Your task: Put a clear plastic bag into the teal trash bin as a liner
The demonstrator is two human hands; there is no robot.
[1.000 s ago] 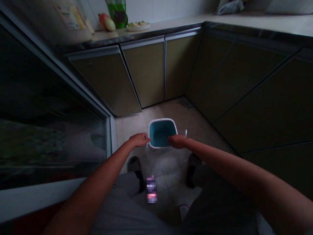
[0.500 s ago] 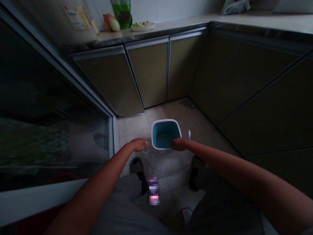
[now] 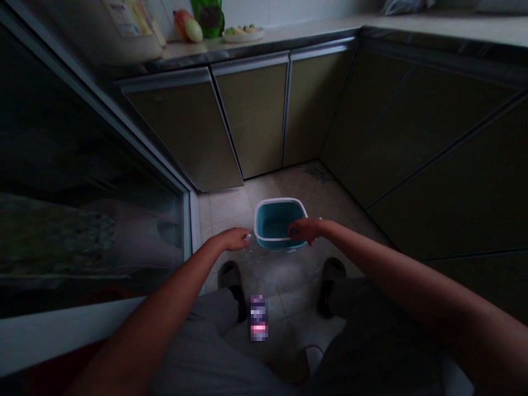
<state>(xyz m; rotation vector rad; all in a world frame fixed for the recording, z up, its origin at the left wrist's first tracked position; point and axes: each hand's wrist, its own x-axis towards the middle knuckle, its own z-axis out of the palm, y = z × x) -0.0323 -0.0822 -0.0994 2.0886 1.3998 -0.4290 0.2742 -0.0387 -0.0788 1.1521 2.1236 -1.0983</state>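
Observation:
A teal trash bin (image 3: 275,217) with a white rim is on or just above the tiled floor in front of me, tilted so that its near outer wall shows. My right hand (image 3: 306,230) is closed over its near right rim, fingertips inside and part of the hand outside. Left of the bin, my left hand (image 3: 236,238) is closed on a small whitish bit of what looks like a clear plastic bag (image 3: 284,267). That film is faint and blurred below the bin, and its outline is hard to follow. A whitish bit also shows beside my right wrist.
Low cabinets (image 3: 251,121) stand ahead and to the right under a counter (image 3: 297,30). A plate of food (image 3: 243,35) and a green container (image 3: 208,19) sit on it. A glass door (image 3: 124,165) is at left. My slippered feet flank a pixelated patch on the floor.
The bin has tipped, so its near outer wall now shows below the rim. My right hand has risen slightly with the rim. My left hand has shifted a little up and right.

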